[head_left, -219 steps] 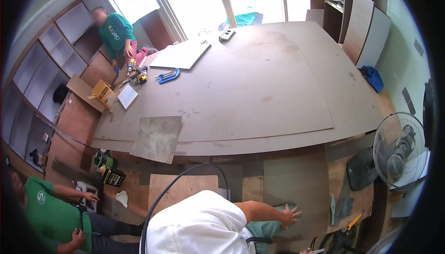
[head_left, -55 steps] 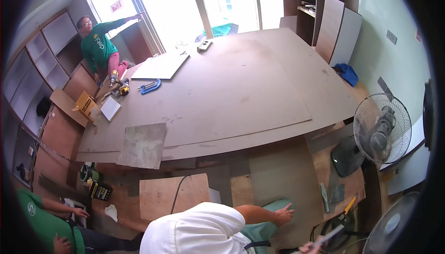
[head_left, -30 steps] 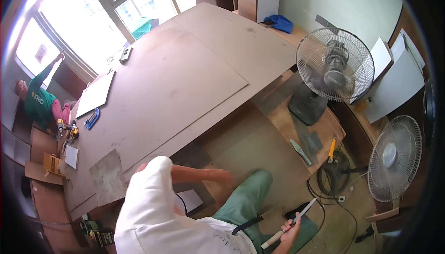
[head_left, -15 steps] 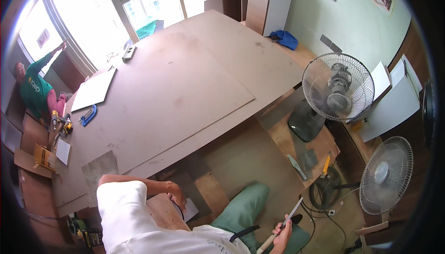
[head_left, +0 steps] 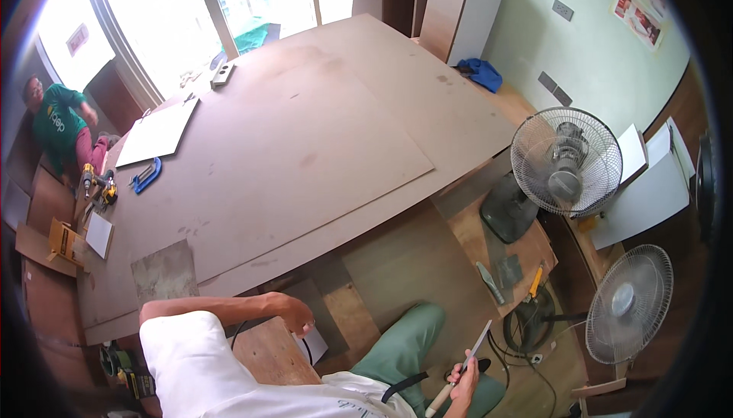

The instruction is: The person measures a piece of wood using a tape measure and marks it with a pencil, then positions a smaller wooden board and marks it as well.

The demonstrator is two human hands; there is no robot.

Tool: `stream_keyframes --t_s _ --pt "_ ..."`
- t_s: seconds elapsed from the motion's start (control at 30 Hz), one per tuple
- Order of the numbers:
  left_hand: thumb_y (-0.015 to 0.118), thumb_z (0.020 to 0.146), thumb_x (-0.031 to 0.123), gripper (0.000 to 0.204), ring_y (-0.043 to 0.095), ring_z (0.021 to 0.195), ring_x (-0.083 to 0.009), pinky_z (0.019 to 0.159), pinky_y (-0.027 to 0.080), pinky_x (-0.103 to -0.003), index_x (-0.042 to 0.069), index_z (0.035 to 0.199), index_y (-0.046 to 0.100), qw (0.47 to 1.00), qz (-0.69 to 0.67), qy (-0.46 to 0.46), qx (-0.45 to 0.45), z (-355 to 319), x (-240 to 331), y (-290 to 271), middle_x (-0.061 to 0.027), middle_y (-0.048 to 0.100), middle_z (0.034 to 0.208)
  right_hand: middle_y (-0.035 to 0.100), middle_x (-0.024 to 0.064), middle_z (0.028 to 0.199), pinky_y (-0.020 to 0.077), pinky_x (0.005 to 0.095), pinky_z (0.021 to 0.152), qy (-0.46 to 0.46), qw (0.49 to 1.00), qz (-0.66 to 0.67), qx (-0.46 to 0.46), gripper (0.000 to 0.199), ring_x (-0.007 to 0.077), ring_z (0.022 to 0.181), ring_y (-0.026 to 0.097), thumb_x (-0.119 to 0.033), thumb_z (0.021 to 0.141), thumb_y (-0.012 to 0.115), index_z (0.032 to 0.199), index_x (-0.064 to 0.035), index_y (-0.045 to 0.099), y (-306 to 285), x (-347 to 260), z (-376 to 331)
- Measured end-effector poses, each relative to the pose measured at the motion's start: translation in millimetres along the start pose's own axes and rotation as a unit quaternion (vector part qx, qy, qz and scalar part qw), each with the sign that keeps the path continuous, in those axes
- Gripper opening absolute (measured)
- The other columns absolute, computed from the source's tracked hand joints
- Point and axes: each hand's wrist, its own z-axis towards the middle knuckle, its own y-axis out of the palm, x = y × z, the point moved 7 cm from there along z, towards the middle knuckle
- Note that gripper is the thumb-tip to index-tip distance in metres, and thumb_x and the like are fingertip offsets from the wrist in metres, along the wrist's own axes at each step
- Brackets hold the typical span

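Observation:
My right hand [head_left: 463, 381], low in the view over my green trouser leg, grips a hand tool by its pale handle. The tool has a long, narrow, flat grey blade [head_left: 479, 340] pointing up and away; it may be a file, but its exact kind is unclear. My left hand [head_left: 296, 314] is bent down at the wrist with curled fingers, close to the table's near edge. Beneath it are a black cord [head_left: 308, 351], a white flat piece [head_left: 314, 342] and a wooden board [head_left: 271, 353]. Whatever its fingers hold cannot be made out.
A large brown tabletop [head_left: 305, 151] spans the middle, with a grey sheet [head_left: 164, 271], a blue clamp [head_left: 146, 176] and drills [head_left: 99, 183] at left. Two fans [head_left: 566, 162] stand right, near a yellow-handled cutter [head_left: 537, 280]. Another person [head_left: 65, 124] is far left.
My left hand has risen slightly and its forearm lies flatter. The other person's raised arm has come down. My right hand keeps its hold on the tool; the view has shifted slightly.

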Motion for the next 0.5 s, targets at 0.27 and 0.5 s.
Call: stream_keyframes --t_s 0.27,0.5 --pt "0.058 0.088 0.024 0.025 0.065 0.096 -0.0324 0.082 0.051 -0.046 0.007 0.104 0.068 0.991 0.068 -0.034 0.107 -43.6 73.5 -26.2 -0.014 0.069 0.099 0.048 0.0008 0.064 0.0338 0.0225 0.042 -0.013 1.0 -0.009 0.005 0.034 0.0083 0.048 0.04 -0.039 0.103 0.046 0.131 -0.0206 0.053 10.7 -8.0 0.5" --pt "0.057 0.085 0.011 0.026 0.065 0.102 -0.0319 0.083 0.052 -0.044 0.01 0.108 0.067 0.991 0.051 -0.084 0.093 -64.2 117.6 -21.5 -0.0125 0.068 0.104 0.049 0.0015 0.065 0.0328 0.0228 0.042 0.03 0.999 0.028 -0.032 0.036 0.0083 0.047 0.04 -0.039 0.102 0.049 0.132 -0.0192 0.051 8.8 -24.4 19.1"
